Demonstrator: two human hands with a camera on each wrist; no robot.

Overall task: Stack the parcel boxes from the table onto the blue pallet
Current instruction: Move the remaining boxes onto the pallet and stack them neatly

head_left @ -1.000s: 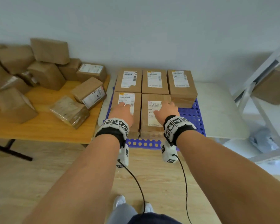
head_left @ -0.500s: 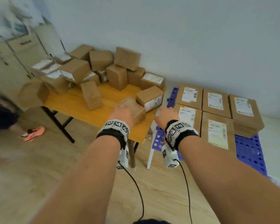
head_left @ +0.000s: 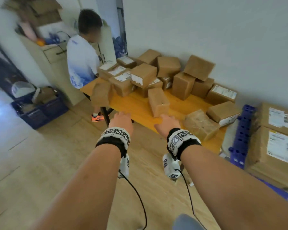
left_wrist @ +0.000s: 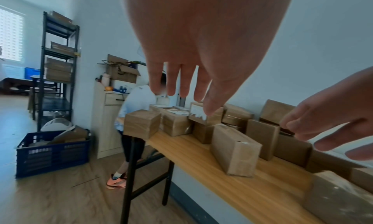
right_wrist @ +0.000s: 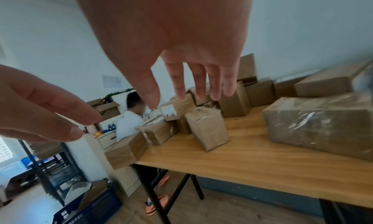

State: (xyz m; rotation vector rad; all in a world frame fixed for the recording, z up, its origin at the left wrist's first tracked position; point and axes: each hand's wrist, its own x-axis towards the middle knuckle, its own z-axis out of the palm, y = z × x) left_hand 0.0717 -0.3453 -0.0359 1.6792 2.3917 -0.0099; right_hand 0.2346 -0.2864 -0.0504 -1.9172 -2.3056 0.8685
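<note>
Several brown parcel boxes lie piled on the wooden table [head_left: 140, 112]. One stands upright near the front [head_left: 158, 102], and a tape-wrapped one [head_left: 200, 124] lies to its right. Another overhangs the table's left corner [head_left: 101, 93]. At the right edge, the blue pallet [head_left: 241, 131] carries labelled boxes [head_left: 273, 146]. My left hand [head_left: 121, 120] and right hand [head_left: 168, 123] hover over the table's front edge, both empty. The wrist views show the left hand [left_wrist: 185, 90] and the right hand [right_wrist: 179, 84] with fingers straight and spread, touching nothing.
Another person in a white shirt [head_left: 81, 63] stands at the table's far left end, beside a pale cabinet [head_left: 56, 67]. A dark blue crate [head_left: 38, 110] sits on the wooden floor to the left. A black shelf rack [left_wrist: 58, 68] stands beyond it.
Both hands have come off the boxes on the pallet and swung left to the table's front edge, empty. The view has turned left with them, so the pallet now sits at the right edge.
</note>
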